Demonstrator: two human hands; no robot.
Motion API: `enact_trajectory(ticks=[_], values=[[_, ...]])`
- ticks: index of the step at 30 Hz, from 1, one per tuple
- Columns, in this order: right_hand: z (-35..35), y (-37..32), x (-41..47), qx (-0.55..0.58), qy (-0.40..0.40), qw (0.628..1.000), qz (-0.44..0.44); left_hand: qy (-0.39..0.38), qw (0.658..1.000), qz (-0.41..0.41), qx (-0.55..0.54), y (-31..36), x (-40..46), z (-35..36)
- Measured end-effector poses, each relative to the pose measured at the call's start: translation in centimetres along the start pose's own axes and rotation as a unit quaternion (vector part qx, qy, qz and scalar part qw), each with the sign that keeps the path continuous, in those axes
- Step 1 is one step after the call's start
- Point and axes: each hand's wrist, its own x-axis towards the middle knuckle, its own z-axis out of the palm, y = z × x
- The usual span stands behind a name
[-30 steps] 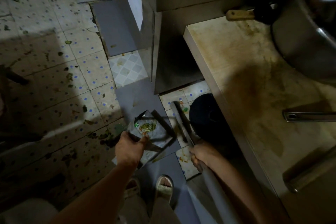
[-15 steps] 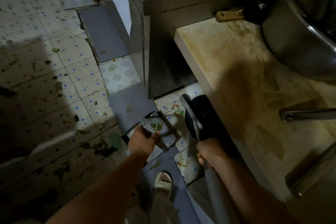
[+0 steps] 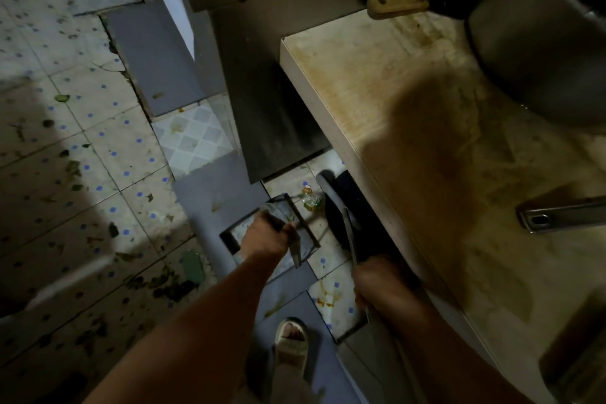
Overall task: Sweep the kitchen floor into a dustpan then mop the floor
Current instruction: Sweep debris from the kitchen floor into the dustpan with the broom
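A flat metal dustpan [image 3: 278, 233] rests on the tiled floor [image 3: 98, 141] at the frame's centre, looking light and rigid. The left hand [image 3: 262, 236] grips its thin handle, the best hold. At three o'clock, the right hand [image 3: 377, 285] clamps a broom [image 3: 341, 207] reaching under the stained counter [image 3: 426, 174]. Food scraps [image 3: 310, 200] lie at one o'clock, just beside the pan.

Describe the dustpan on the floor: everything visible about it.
The dustpan is a dark, flat, square-edged tray that looks like metal, with raised thin rims. It sits low on the floor tiles beside the counter edge, mouth toward the black broom head. The left hand grips its handle at the near side. A few green scraps lie inside; more debris sits just beyond its far corner.
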Motion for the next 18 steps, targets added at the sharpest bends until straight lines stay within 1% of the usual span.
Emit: enact_trajectory(ticks=[2,3,4,5,9,10,11,13,14,15,16,18], values=[[-0.2,-0.4,-0.5,-0.091,-0.031,0.995,-0.038,-0.003,1.000,0.003,-0.003,0.5,0.7,0.4],[-0.1,-0.4,-0.5,-0.142,-0.032,0.988,-0.049,-0.003,1.000,0.001,-0.006,0.6,1.2,0.7],[0.0,-0.2,-0.3,-0.172,-0.025,0.983,-0.061,-0.002,1.000,-0.003,-0.006,0.8,1.6,0.9],[0.1,-0.2,-0.3,-0.191,-0.034,0.980,-0.054,-0.002,1.000,-0.008,-0.006,1.0,2.1,1.2],[0.5,-0.1,0.6,-0.203,-0.029,0.979,-0.016,-0.006,1.000,-0.015,-0.008,1.5,3.4,1.8],[0.5,-0.2,0.8,-0.188,-0.038,0.981,-0.009,-0.010,1.000,-0.011,-0.010,1.6,3.9,1.9],[0.5,-0.1,1.2,-0.211,-0.044,0.975,-0.049,-0.015,1.000,-0.008,-0.008,1.6,4.2,2.0],[0.8,-0.3,1.5,-0.161,-0.047,0.986,-0.021,-0.021,1.000,-0.003,-0.006,1.7,4.9,2.3],[0.7,-0.8,1.2,-0.120,-0.043,0.992,0.011,-0.021,1.000,0.001,-0.008,1.8,5.3,2.5],[0.9,-0.8,2.3,-0.081,-0.061,0.994,0.043,-0.020,1.000,0.005,-0.010,2.0,5.7,2.7],[0.8,-1.1,2.3,-0.028,-0.066,0.996,0.050,-0.024,1.000,0.011,-0.012,2.2,6.0,2.8],[1.1,-1.6,2.6,-0.100,-0.034,0.994,0.014,-0.032,0.999,0.024,-0.035,3.0,6.5,3.0]])
